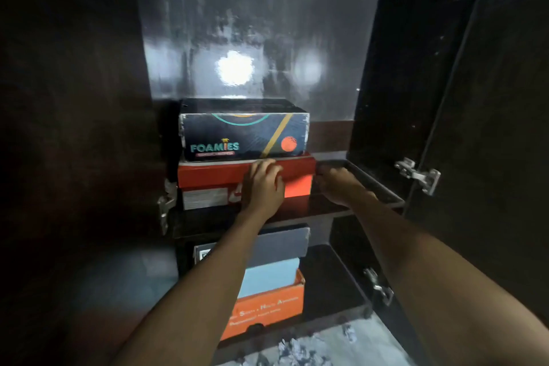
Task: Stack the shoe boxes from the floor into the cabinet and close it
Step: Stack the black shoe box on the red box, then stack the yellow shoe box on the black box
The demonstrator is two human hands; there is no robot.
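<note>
A red shoe box (pixel 208 177) lies on the cabinet's upper shelf (pixel 335 208). A dark blue "Foamies" shoe box (pixel 243 135) is stacked on top of it. My left hand (pixel 263 187) presses on the red box's front face, with the fingers curled over the lid's edge. My right hand (pixel 341 186) rests on the shelf in shadow, its fingertips against the red box's right end. On the lower shelf stands an orange shoe box (pixel 267 315), with a light blue box (pixel 271 276) and a grey box (pixel 282 244) stacked on it.
The right cabinet door (pixel 490 128) stands open, with metal hinges (pixel 419 175) on its inner edge. The dark left door (pixel 74 142) is also open. The glossy back panel (pixel 252 38) reflects light. Speckled floor (pixel 320 348) shows below the cabinet.
</note>
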